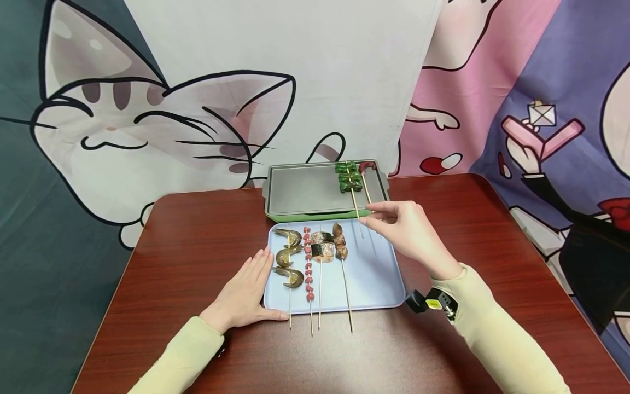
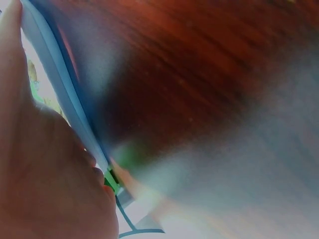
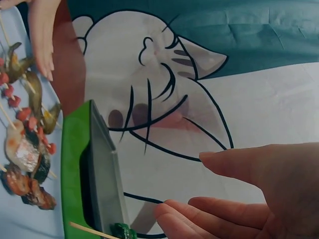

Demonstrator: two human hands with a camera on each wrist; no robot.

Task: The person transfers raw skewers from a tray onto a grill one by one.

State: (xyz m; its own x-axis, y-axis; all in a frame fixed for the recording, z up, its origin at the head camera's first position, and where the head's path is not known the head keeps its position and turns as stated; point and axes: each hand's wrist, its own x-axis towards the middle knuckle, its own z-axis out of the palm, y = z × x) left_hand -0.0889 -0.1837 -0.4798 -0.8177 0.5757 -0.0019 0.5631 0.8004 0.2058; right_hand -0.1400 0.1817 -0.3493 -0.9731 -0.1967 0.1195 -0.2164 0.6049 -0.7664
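My left hand (image 1: 246,290) lies along the left edge of the light blue tray (image 1: 374,273), fingers straight and thumb by its near edge. On that tray are a shrimp skewer (image 1: 290,277), a skewer of small red pieces (image 1: 308,266), a fish-chunk skewer (image 1: 322,251) and a brown meat skewer (image 1: 340,251). My right hand (image 1: 406,227) hovers by the sticks of a green pepper skewer (image 1: 350,178) and a skewer with a red curled piece (image 1: 366,167), both on the grill pan (image 1: 310,189). In the right wrist view its thumb and fingers (image 3: 214,219) are apart, holding nothing.
The grill pan with its green base (image 1: 315,217) stands directly behind the tray on a brown wooden table (image 1: 197,235). A cartoon-printed cloth (image 1: 344,71) hangs behind the table. The skewer sticks overhang the tray's near edge.
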